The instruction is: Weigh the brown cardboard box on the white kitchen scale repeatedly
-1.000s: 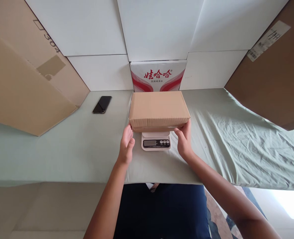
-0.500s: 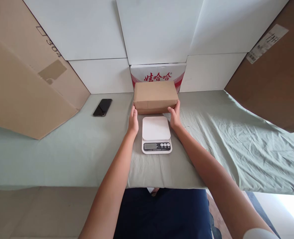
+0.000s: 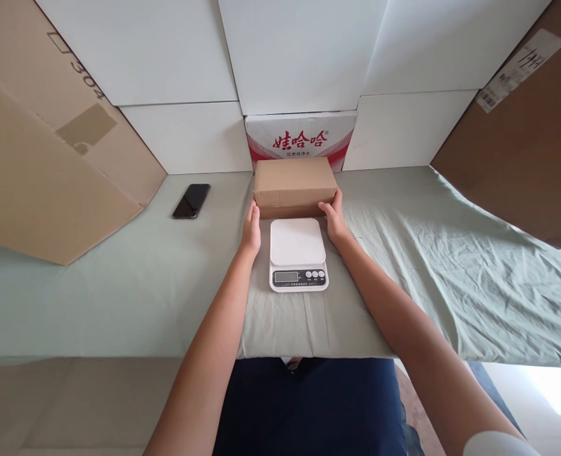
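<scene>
A closed brown cardboard box sits between my two hands, just behind a white kitchen scale. My left hand presses on the box's left side, thumb toward me. At the right front corner, my right hand grips the box with its thumb on the front face and the fingers along the side, partly hidden. The scale's plate is bare, and its grey display and round buttons face me. I cannot make out any digits on the display.
A black phone lies to the left on the green cloth. Behind the box stands a white carton with red lettering, against white panels. Large cardboard sheets flank the table at left and right.
The box is slightly lower against the carton behind it, whose smaller lettering now shows. Both hands keep their hold. The view has shifted a little.
</scene>
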The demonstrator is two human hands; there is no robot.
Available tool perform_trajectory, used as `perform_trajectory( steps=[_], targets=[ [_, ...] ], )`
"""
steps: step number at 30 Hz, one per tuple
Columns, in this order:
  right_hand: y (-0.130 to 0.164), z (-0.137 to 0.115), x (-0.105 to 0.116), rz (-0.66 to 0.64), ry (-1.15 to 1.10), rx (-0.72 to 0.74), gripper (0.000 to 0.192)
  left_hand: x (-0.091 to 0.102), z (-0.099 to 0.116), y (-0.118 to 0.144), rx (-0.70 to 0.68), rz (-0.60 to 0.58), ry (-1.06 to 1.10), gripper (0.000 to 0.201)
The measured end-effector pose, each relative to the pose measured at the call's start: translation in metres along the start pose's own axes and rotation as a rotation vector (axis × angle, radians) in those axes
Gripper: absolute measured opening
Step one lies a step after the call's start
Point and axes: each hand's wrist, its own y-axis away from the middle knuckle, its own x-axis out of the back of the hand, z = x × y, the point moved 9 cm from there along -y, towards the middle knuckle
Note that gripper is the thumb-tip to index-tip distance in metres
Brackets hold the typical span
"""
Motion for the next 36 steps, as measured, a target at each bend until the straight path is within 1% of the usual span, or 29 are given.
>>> perform_trajectory(
  steps=[2, 4, 7, 9, 12, 14, 17, 20, 26, 33, 36],
  targets=[
    [-0.001, 0.003, 0.001, 0.003, -0.010, -0.010, 0.068, 0.001, 0.000, -0.001, 0.005, 0.000, 0.000, 0.083],
    [-0.003, 0.008, 0.007, 0.027, -0.029, -0.025, 0.072, 0.010, 0.004, -0.002, 0.022, 0.040, 0.002, 0.084],
    [-0.005, 0.018, 0.029, 0.120, -0.031, -0.056, 0.080, 0.031, 0.018, -0.001, 0.036, 0.124, 0.029, 0.087],
    [-0.007, 0.024, 0.046, 0.182, -0.011, -0.075, 0.080, 0.043, 0.029, 0.000, 0.022, 0.160, 0.054, 0.088],
    [-0.008, 0.033, 0.063, 0.239, -0.010, -0.105, 0.076, 0.052, 0.035, 0.002, 0.033, 0.193, 0.047, 0.088],
    [-0.009, 0.037, 0.066, 0.247, -0.019, -0.118, 0.074, 0.050, 0.030, 0.001, 0.068, 0.186, 0.018, 0.089],
    [-0.009, 0.039, 0.062, 0.230, -0.022, -0.125, 0.071, 0.042, 0.020, -0.001, 0.112, 0.173, 0.000, 0.086],
    [-0.009, 0.040, 0.061, 0.232, -0.030, -0.140, 0.069, 0.037, 0.015, -0.004, 0.124, 0.165, 0.014, 0.082],
    [-0.012, 0.043, 0.061, 0.215, -0.003, -0.139, 0.065, 0.029, 0.011, -0.007, 0.129, 0.137, 0.010, 0.078],
    [-0.014, 0.048, 0.062, 0.195, 0.062, -0.089, 0.062, 0.018, 0.013, -0.007, 0.101, 0.072, -0.017, 0.085],
    [-0.014, 0.047, 0.062, 0.191, 0.078, -0.081, 0.060, 0.015, 0.013, -0.006, 0.101, 0.068, -0.011, 0.086]
  ],
)
